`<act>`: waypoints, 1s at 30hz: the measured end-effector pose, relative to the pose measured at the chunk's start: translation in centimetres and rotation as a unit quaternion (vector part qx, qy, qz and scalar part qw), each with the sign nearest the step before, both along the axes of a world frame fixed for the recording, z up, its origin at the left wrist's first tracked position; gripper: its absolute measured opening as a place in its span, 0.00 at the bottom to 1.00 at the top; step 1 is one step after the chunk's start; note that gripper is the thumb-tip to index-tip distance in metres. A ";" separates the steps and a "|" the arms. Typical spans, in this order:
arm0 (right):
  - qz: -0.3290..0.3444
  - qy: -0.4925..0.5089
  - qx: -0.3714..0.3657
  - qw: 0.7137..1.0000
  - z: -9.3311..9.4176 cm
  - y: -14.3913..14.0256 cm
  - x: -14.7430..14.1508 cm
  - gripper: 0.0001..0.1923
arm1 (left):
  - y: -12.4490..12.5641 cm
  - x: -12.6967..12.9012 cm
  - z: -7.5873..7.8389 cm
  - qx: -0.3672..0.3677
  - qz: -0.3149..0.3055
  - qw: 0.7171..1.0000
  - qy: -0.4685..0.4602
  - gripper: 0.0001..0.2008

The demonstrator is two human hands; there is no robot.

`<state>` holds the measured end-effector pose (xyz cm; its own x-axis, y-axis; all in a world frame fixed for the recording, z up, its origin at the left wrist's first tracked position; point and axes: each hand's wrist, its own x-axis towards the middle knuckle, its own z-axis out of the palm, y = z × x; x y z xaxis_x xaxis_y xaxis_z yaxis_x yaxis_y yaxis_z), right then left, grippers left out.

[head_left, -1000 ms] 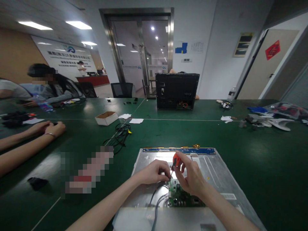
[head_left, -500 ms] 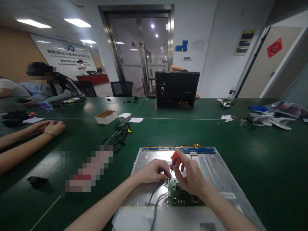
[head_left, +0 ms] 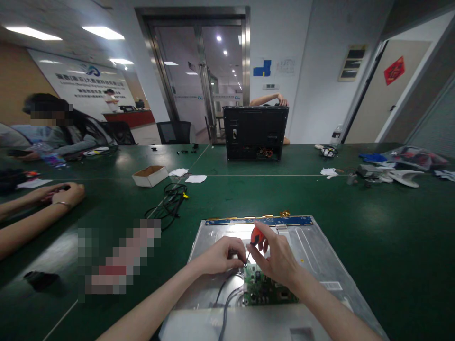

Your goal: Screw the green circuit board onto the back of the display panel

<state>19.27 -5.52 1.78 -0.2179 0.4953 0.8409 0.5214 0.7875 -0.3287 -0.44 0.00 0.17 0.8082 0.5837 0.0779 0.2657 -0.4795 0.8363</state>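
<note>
Green table point(head_left: 355, 222) supports a silver metal display panel point(head_left: 320, 255). Right hand point(head_left: 279, 258) grips an orange-handled screwdriver point(head_left: 255, 237) over the green circuit board point(head_left: 265, 289); left hand point(head_left: 222, 255) pinches beside its tip.

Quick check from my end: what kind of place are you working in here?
Probably an office room used as an electronics repair or teardown bench: a long green table, an opened display panel with a bare circuit board, and another opened black monitor back standing farther off.

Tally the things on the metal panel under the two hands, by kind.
Orange-handled screwdriver, in the right hand: 1
Green circuit board: 1
Blue strip board: 1
Grey cables, by the left hand: 2
Total: 5
</note>
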 end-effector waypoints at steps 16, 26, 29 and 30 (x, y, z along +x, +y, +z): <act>0.037 -0.017 -0.013 0.999 0.0 -0.6 -0.2 0.31 | 0.1 0.1 -0.3 -0.001 0.011 1.000 0.006 0.05; 0.015 -0.023 -0.005 1.000 -0.3 -0.3 0.0 0.27 | 0.1 0.0 -0.5 -0.002 0.021 1.000 0.006 0.05; 0.024 -0.026 -0.009 0.999 -0.1 -0.5 0.0 0.27 | 0.0 0.0 -0.4 -0.014 0.021 1.000 0.001 0.05; 0.029 -0.027 -0.009 0.999 0.1 -0.5 0.0 0.27 | 0.0 0.1 -0.4 -0.017 0.021 1.000 0.002 0.04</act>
